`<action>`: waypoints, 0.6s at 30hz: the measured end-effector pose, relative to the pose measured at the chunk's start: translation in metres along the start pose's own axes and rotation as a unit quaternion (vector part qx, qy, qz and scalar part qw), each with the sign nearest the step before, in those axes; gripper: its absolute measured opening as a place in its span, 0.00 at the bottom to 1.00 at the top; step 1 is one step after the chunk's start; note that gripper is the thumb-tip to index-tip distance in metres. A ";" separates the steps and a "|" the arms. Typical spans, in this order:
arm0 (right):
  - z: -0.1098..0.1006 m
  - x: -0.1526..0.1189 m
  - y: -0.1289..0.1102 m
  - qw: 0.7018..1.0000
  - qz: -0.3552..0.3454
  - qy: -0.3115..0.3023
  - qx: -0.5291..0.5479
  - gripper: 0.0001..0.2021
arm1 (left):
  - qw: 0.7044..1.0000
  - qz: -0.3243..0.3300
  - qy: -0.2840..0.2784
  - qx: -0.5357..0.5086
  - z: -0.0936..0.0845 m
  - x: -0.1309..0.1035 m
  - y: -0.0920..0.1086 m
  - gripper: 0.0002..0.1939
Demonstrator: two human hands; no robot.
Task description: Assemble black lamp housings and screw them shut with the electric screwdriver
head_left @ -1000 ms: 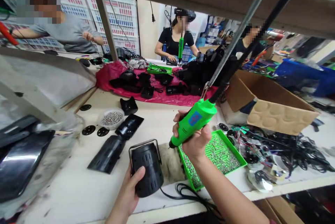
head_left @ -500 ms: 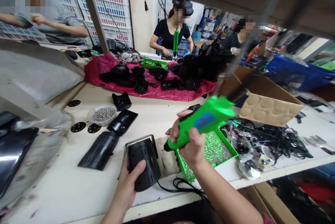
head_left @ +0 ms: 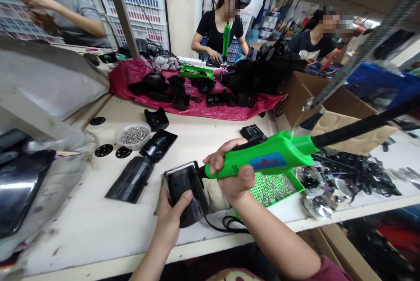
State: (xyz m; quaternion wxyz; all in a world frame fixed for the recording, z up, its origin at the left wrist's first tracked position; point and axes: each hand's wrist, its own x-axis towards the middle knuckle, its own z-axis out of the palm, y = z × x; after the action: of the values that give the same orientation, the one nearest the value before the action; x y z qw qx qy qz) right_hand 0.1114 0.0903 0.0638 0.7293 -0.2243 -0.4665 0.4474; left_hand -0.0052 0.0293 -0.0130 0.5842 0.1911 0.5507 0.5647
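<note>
My left hand [head_left: 170, 215] grips a black cylindrical housing [head_left: 188, 198] with a metal bracket around its top, thumb pressed on its side. A black cable runs from the housing's lower right. My right hand [head_left: 234, 173] is wrapped around a green electric screwdriver [head_left: 262, 158], which lies nearly level. Its tip meets the bracket on the housing's right side; whether a screw sits there is hidden. Partly behind my right wrist is a green tray [head_left: 300, 188] of small screws. A pale cloth pad [head_left: 216, 198] lies between the housing and the tray.
To the left are curved black shells [head_left: 129, 180], black discs [head_left: 104, 150] and a bowl [head_left: 147, 134] of small metal parts. Wires [head_left: 357, 173] and a cardboard box [head_left: 302, 93] stand right. A spring [head_left: 354, 66] hangs overhead. Co-workers sit beyond a pink sheet [head_left: 243, 112] with black parts.
The screwdriver has swung from a downward slant to nearly level, and its tip has moved left and up to the bracket. My left hand still holds the housing. The camera view has shifted slightly.
</note>
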 end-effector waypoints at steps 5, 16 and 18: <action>-0.002 -0.002 -0.002 0.999 0.006 0.034 0.004 0.22 | 0.999 0.039 -0.014 0.034 -0.001 -0.001 -0.003 0.41; 0.011 -0.005 -0.042 0.998 -0.065 -0.006 -0.014 0.21 | 0.997 0.048 -0.022 0.061 0.007 -0.003 0.002 0.35; 0.020 -0.009 -0.045 0.998 -0.060 -0.034 0.010 0.20 | 0.994 0.065 -0.023 0.088 0.006 0.000 0.000 0.37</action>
State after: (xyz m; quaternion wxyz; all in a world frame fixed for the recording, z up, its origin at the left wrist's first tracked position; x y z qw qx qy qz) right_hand 0.1123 0.0588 0.1023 0.7406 -0.1734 -0.4990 0.4152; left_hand -0.0001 0.0310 -0.0113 0.5396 0.2899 0.5709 0.5467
